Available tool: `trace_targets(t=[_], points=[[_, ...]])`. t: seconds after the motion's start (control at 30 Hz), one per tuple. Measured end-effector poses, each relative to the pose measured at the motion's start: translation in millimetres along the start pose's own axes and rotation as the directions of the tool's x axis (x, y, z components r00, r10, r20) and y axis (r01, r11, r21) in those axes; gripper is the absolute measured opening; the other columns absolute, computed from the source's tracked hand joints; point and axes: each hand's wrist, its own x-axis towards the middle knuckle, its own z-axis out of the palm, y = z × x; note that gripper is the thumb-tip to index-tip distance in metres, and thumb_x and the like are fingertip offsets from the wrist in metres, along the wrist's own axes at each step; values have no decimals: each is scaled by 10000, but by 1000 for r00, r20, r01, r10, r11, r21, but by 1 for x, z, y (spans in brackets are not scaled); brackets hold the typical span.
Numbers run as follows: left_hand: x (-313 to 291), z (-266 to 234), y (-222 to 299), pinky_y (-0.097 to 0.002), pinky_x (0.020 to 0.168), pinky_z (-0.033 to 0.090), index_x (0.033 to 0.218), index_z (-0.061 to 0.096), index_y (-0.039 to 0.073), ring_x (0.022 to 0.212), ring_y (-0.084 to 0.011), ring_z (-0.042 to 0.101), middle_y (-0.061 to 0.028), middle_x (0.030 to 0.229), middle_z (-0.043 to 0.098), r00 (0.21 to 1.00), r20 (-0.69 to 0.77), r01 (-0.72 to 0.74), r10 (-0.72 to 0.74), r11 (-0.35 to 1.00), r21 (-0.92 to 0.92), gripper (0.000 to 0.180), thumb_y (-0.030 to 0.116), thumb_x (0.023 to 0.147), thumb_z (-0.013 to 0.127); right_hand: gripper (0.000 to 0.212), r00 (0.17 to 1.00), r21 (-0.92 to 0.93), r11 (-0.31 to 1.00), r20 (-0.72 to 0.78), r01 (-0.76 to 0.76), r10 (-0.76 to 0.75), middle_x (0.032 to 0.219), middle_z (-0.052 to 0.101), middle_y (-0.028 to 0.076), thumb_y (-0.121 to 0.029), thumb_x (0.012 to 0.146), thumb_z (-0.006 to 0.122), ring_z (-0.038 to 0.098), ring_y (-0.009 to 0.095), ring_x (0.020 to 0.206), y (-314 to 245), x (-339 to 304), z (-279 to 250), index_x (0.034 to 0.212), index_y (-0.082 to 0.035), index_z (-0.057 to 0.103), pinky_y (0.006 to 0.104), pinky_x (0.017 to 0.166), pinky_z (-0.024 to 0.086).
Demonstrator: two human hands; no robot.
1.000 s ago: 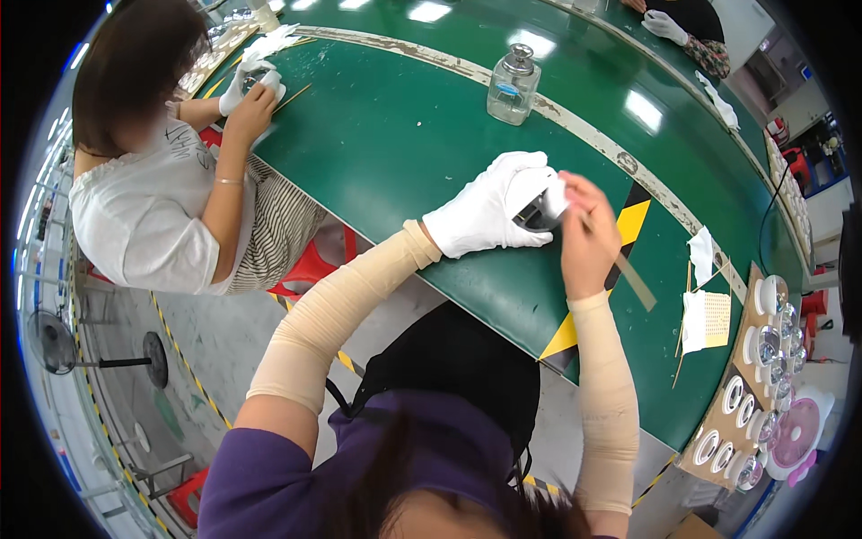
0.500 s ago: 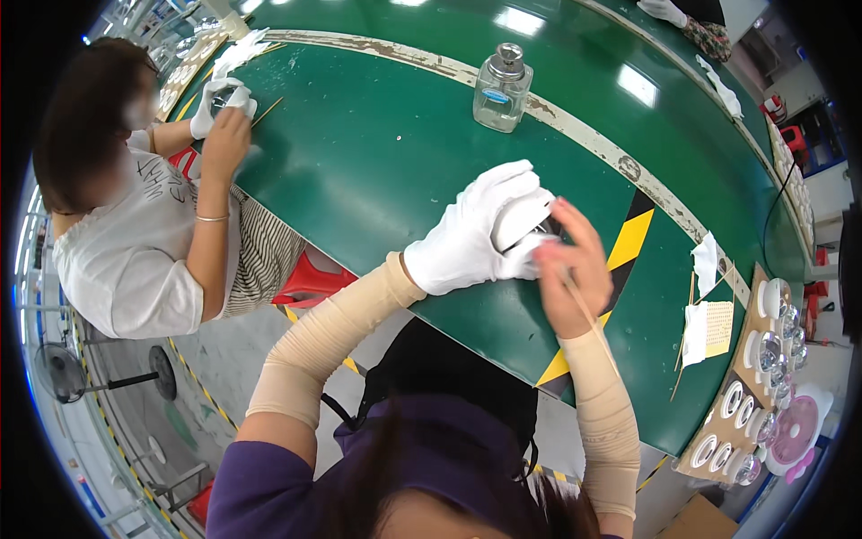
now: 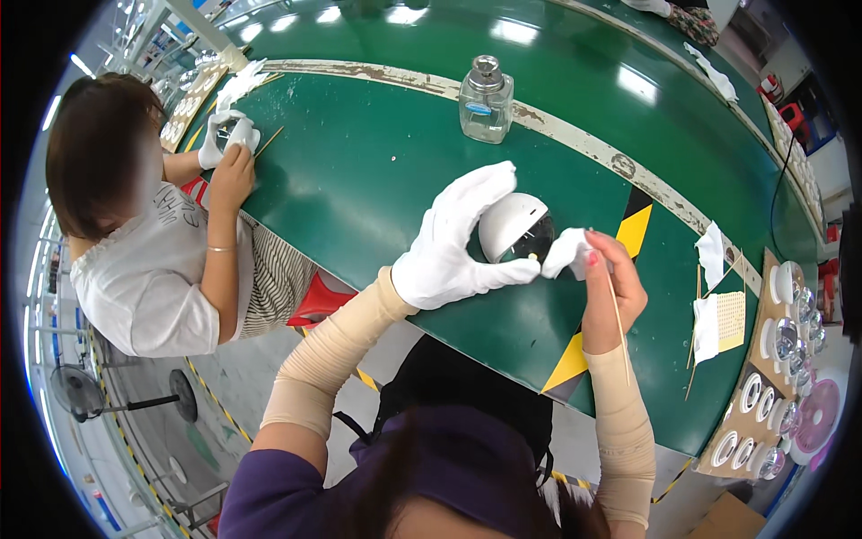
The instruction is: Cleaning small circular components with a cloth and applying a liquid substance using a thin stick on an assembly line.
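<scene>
My left hand (image 3: 449, 247), in a white glove, holds a round dome-shaped part (image 3: 505, 226) above the green table. One side of the part is a smooth white shell; the other is dark and glossy. My thumb lies along its lower edge, while the fingers stretch up behind it. Just right of the dome, my bare right hand (image 3: 612, 286) pinches a bunched white cloth (image 3: 566, 253), whose tip comes close to the glossy side. A thin wooden stick (image 3: 619, 316) also sits in that hand, slanting down along the wrist.
A square glass bottle (image 3: 486, 106) with a metal cap stands beyond my hands. At right lie a cloth (image 3: 707, 325), a yellowish pad (image 3: 732, 320), sticks, and a board (image 3: 723, 429) of white rings and clear domes. A co-worker (image 3: 162, 260) sits at left, handling a similar part.
My right hand has drawn back to the right from the dome, bringing the white cloth into sight. My left fingers have spread wider, and more of the dark glossy side shows.
</scene>
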Motion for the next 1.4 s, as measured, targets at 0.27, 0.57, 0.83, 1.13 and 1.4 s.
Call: trace_targets(t=[0.27, 0.57, 0.83, 1.13, 1.4], points=[[24, 6, 1, -385, 992, 440, 1314, 464, 22, 1158, -325, 543, -185, 1272, 523, 894, 304, 349, -330, 937, -8, 863, 357, 637, 882, 96, 988, 141, 978, 4, -152, 153, 1010, 656, 73, 33, 887, 629, 603, 122, 911, -4, 1, 6, 977, 15, 657, 235, 823, 477], [6, 26, -19, -408, 978, 443, 1258, 487, 79, 1157, -339, 519, -147, 1234, 529, 995, 72, 84, -75, 989, -122, 802, 258, 594, 902, 138, 994, 11, 1000, 104, -25, 24, 957, 582, 54, 78, 828, 657, 543, 96, 796, -11, 2, 29, 936, -4, 628, 212, 680, 427], [2, 26, -25, -394, 987, 437, 1306, 424, 107, 1195, -311, 500, -163, 1266, 503, 990, 122, 82, -65, 986, -147, 877, 173, 581, 914, 98, 963, 62, 964, 91, -258, 252, 911, 548, 19, 13, 860, 664, 507, 67, 764, -9, 3, 32, 914, -19, 589, 194, 658, 402], [2, 29, -23, -401, 981, 436, 1289, 426, 119, 1182, -311, 497, -138, 1243, 512, 992, 104, 91, -76, 986, -143, 853, 179, 587, 907, 106, 894, 155, 881, 106, -447, 435, 872, 538, -1, -14, 859, 649, 487, 52, 772, -19, 13, 36, 861, -30, 543, 205, 681, 406], [3, 30, -23, -413, 979, 424, 1270, 420, 123, 1153, -322, 505, -103, 1180, 577, 994, 89, 84, -71, 984, -160, 855, 191, 572, 911, 106, 881, 168, 866, 141, -471, 451, 846, 536, -26, -67, 881, 655, 471, 33, 762, -18, 15, 33, 862, -37, 555, 189, 684, 386]])
